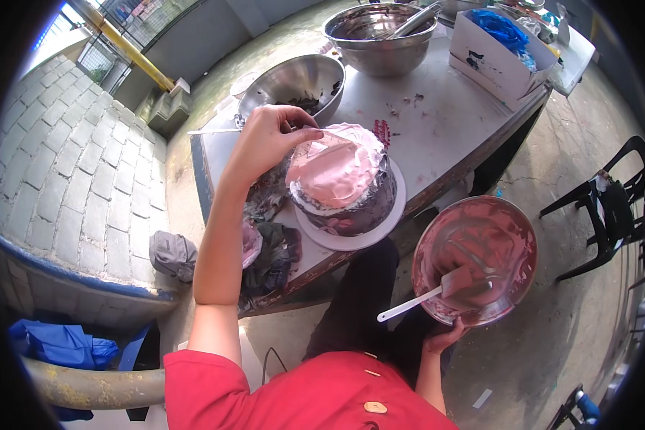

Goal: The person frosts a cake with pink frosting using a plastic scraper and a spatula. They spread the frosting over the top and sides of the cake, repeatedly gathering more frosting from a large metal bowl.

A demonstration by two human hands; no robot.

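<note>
A round cake (336, 177) with pink icing on top and dark sides stands on a white turntable or board (399, 209) near the table's edge. Over its far left part, my left hand (282, 131) pinches a clear, flat scraper (322, 148) that touches the pink icing. My right hand (445, 337) holds the rim of a metal bowl (475, 258) smeared with pink icing, beside the table. A spatula (456, 281) with a white handle lies in this bowl, its handle over the rim.
Behind the cake are a metal bowl (322, 70) with dark remains and another (381, 59) holding a whisk (416, 20). Soiled cloths or bags (271, 247) lie left of the cake, a red decoration (381, 133) behind it. A white box (494, 59) stands at the back right; a black chair (613, 209) stands right.
</note>
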